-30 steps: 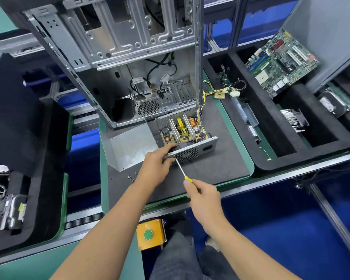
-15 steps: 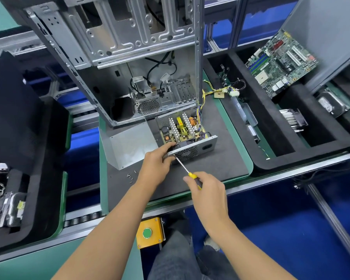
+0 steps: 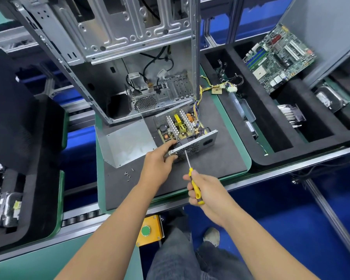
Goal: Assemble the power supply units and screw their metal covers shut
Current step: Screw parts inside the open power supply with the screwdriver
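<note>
Screwdriver (image 3: 192, 178) tip now higher on power supply (image 3: 187, 136) grille, beyond right hand (image 3: 205, 189)

Power supply unit (image 3: 185, 129) on the surface (image 3: 220, 158), before the computer case (image 3: 117, 63); metal cover (image 3: 127, 143) left; screws (image 3: 128, 174) nearer.

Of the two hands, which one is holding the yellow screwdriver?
The right hand grips the yellow screwdriver, tip at the power supply unit. The left hand instead holds that unit's front corner.
</note>
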{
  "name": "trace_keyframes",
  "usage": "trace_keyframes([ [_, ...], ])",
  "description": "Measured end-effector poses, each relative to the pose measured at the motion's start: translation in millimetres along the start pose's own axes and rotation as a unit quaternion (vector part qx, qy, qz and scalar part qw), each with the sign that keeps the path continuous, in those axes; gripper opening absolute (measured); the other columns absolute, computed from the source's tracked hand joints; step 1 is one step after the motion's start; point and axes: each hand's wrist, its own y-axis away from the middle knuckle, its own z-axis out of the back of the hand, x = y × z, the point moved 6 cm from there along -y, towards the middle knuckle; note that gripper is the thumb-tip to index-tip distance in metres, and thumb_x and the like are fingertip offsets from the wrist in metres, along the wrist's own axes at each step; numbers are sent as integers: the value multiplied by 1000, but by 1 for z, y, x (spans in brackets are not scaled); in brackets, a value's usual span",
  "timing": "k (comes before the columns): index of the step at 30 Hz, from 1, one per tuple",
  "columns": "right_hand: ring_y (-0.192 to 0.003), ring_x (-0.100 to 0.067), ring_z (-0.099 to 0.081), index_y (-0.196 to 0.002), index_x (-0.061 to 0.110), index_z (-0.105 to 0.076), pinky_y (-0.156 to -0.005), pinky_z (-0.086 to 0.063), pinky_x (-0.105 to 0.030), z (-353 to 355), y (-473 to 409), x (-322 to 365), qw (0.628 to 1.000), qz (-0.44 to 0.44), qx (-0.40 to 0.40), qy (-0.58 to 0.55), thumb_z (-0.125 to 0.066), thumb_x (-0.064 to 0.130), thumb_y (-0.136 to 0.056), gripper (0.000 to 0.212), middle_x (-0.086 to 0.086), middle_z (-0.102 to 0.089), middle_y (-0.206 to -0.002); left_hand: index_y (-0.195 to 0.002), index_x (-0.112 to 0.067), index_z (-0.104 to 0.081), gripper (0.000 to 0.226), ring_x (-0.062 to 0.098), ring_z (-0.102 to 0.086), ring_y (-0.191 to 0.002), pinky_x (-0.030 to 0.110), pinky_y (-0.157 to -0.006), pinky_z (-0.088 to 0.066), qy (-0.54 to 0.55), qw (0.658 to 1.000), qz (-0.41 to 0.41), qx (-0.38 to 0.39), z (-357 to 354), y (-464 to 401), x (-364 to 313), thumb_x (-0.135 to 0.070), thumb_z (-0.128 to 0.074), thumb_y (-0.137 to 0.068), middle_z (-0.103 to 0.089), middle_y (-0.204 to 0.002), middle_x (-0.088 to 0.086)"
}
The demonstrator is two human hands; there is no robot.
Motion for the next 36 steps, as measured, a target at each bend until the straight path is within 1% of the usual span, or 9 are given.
trace_keyframes([
  [2,-55,-9,-42,-96,10,-67,-56,-39,-27,11,-2,15,973,106,-74,192,-54,35,-101,29,5,-51,-65,-128,-25,-65,48,31,-68,-98,37,-95,-53,0,1000,5,7,0,-1,0,-4,-72,-86,-74,-107,11],
  [4,-55,-5,-43,-93,23,-65,-55,-39,-18,20,0,21,933,184,-103,291,-57,39,-98,19,11,-49,-61,-129,-24,-65,47,28,-68,-98,37,-96,-52,0,1000,6,14,0,-1,-1,-4,-72,-86,-73,-109,10],
  [6,-55,-4,-43,-92,31,-63,-51,-37,-15,24,3,15,928,212,-86,293,-56,40,-98,13,11,-49,-62,-129,-23,-65,47,19,-67,-95,34,-97,-52,3,1000,0,18,2,-1,-2,-4,-72,-87,-73,-110,5],
  [10,-64,-7,-39,-105,43,-66,-60,-38,-22,21,3,4,933,213,-59,284,-46,48,-100,22,15,-48,-61,-135,-21,-61,50,8,-61,-112,3,-95,-39,-3,999,-31,15,4,2,-7,-6,-72,-89,-62,-120,-14],
  [13,-57,-9,-35,-96,56,-68,-55,-35,-25,14,-1,1,944,210,-36,250,-44,45,-101,27,8,-40,-60,-133,-20,-62,47,-8,-57,-107,3,-93,-41,-1,998,-58,5,5,8,-11,-3,-68,-90,-62,-120,-16],
  [17,-57,-11,-33,-97,52,-69,-58,-33,-29,10,-5,-1,948,201,-32,243,-44,46,-101,26,3,-35,-60,-112,-15,-71,29,-19,-57,-101,4,-86,-45,9,998,-49,-27,6,11,-8,2,-67,-89,-64,-117,-21],
  [24,-57,-15,-32,-95,48,-71,-53,-30,-32,10,-5,-1,961,186,-35,199,-46,42,-101,26,1,-36,-60,-113,-14,-71,22,-20,-55,-103,7,-91,-45,7,999,-43,-17,5,11,-7,-6,-66,-93,-63,-120,-18],
  [29,-55,-14,-32,-94,43,-73,-51,-30,-30,13,-6,-2,964,174,-37,196,-47,40,-100,27,4,-37,-58,-114,-12,-71,22,-4,-59,-109,7,-91,-44,5,999,-50,-19,6,12,-10,-7,-66,-93,-64,-121,-14],
  [36,-55,-12,-33,-95,47,-72,-50,-31,-27,12,-4,-2,965,173,-36,195,-47,42,-100,27,5,-38,-59,-114,-10,-71,22,0,-61,-104,8,-91,-45,7,998,-54,-18,6,11,-12,-5,-66,-93,-65,-120,-11],
])
